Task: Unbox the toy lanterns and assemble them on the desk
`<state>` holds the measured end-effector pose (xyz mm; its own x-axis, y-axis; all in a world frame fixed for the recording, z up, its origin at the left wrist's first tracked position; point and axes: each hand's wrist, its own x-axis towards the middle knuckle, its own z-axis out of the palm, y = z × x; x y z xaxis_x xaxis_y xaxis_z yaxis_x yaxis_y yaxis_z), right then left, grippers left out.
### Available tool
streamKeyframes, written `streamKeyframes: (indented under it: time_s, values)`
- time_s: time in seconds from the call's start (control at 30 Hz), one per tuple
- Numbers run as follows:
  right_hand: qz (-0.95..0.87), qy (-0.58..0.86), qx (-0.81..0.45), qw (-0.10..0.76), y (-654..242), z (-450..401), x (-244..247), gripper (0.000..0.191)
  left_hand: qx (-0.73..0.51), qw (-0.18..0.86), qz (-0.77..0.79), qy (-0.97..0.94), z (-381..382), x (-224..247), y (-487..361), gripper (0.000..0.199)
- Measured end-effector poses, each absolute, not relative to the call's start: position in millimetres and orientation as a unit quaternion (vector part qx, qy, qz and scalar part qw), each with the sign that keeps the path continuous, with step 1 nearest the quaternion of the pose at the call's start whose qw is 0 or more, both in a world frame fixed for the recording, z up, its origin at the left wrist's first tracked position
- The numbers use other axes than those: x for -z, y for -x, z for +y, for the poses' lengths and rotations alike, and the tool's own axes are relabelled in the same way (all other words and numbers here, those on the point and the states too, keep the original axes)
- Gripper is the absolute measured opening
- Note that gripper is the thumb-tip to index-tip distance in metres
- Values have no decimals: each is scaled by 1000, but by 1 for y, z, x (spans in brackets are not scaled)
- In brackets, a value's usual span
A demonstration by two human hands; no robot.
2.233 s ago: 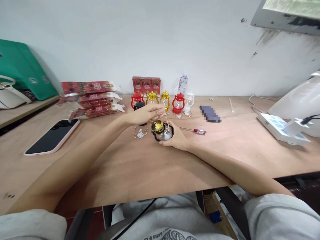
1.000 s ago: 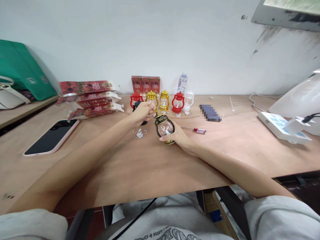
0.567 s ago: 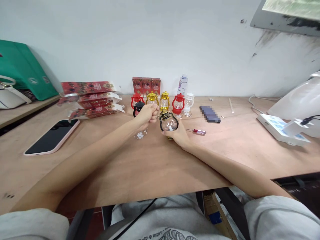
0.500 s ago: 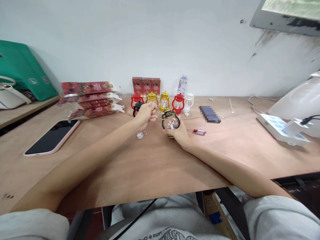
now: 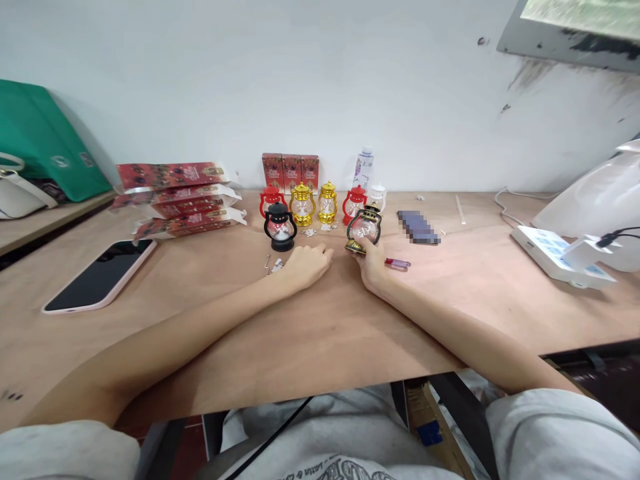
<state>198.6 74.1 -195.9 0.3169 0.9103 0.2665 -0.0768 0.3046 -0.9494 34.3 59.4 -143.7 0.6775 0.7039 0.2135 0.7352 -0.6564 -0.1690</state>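
Note:
My right hand grips a small black-and-gold lantern by its base. The lantern has a clear round globe and leans a little to the right. Low over the table to its left is my left hand, its fingers curled together; whatever they may hold is hidden. Just beyond my left hand stands a black lantern, upright. Small white pieces and a thin wire hook lie beside my left forearm. A screwdriver with a clear red handle lies right of my right hand.
Red lanterns, gold lanterns and a white lantern stand behind, near red boxes and a bottle. Flattened cartons and a phone are left; a dark blurred slab and power strip are right.
My right hand has carried the black-and-gold lantern to the right and tipped it. My left hand has come down and nearer, uncovering the black lantern.

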Motion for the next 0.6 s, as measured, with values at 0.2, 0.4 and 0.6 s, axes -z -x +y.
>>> streamKeyframes:
  time_s: [0.2,0.4,0.6]
  values:
    - [-354,369,-500,699,-181,56,174,32,127,119,-401,899,57,150,-32,39]
    - [-354,329,-530,696,-178,51,169,34,311,-25,-370,875,60,162,-29,28]
    - [-350,313,-548,692,-178,47,167,34,426,-117,-367,818,73,168,-31,18]
